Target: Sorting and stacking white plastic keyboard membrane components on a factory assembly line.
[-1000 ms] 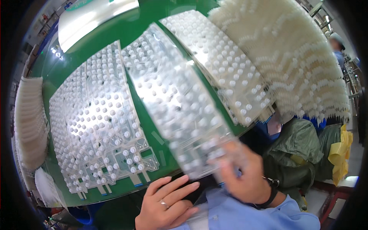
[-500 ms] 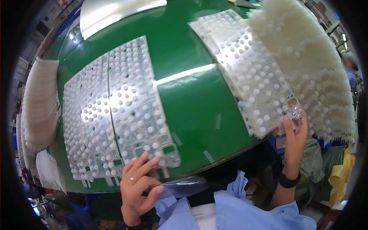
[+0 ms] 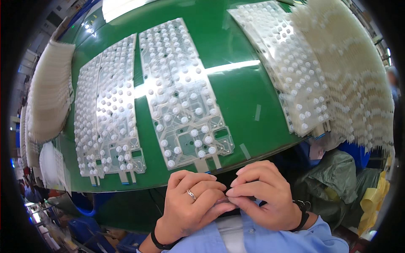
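My left hand (image 3: 190,204) and my right hand (image 3: 263,196) meet just off the near table edge. Fingers of both are pinched together, and whatever small piece lies between the fingertips is mostly hidden. Beyond them a clear keyboard membrane sheet (image 3: 187,99) with rows of white rubber domes lies on the green table, its short tails pointing toward me. Left of it, past a narrow gap, two similar membrane sheets (image 3: 112,101) lie side by side. Several more form an overlapping pile (image 3: 291,63) on the right.
Tall, fanned stacks of whitish domed sheets stand at the left (image 3: 50,97) and the right (image 3: 350,80). The green table (image 3: 236,92) has a curved near edge. Below its right side hang a grey plastic bag (image 3: 333,177) and yellow material (image 3: 373,198).
Both hands have left the sheets and come together in front of me. The nearest sheet now lies apart from the two on its left. The camera view has shifted.
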### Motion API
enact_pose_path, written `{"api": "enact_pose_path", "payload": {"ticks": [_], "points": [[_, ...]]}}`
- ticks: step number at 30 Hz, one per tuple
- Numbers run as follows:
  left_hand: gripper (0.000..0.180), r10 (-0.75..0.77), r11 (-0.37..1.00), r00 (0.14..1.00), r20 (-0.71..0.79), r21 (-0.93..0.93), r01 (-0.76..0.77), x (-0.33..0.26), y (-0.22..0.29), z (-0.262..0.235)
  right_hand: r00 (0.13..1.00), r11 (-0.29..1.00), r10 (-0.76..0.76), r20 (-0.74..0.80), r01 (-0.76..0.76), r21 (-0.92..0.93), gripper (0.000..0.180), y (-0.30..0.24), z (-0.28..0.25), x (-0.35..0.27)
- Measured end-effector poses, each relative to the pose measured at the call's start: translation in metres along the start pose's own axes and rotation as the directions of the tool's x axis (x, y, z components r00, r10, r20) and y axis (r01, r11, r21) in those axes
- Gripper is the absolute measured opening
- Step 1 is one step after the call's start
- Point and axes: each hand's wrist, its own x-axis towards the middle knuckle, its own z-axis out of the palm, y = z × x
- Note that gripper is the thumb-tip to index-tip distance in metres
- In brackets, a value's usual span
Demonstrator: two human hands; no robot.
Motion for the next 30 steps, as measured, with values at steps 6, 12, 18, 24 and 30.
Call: {"api": "enact_pose_path", "payload": {"ticks": [6,12,18,24,30], "points": [[0.031,0.067,0.998,0.995,-0.073,0.017,-0.066,-0.010,-0.003,-0.001,0.999,0.997,0.029,0.031,-0.032,0.077,0.019,-0.005,0.007,0.004],[0.027,-0.061,0.997,0.997,-0.040,0.036,0.062,0.004,-0.016,-0.018,0.996,0.991,0.091,-0.013,-0.089,0.102,0.016,0.002,-0.010,0.012],[0.030,-0.030,0.999,0.998,0.055,0.021,0.029,0.004,-0.039,-0.014,0.902,0.871,0.427,-0.068,-0.390,0.299,0.007,0.032,-0.019,0.026],[0.029,-0.016,0.999,0.997,0.078,0.038,0.013,0.004,-0.030,-0.009,0.819,0.788,0.574,-0.010,-0.549,0.279,0.006,0.034,-0.013,0.050],[0.031,-0.004,0.998,0.996,0.091,0.056,-0.001,0.004,-0.035,-0.009,0.898,0.900,0.435,-0.065,-0.435,0.024,0.005,0.034,-0.005,0.063]]}}
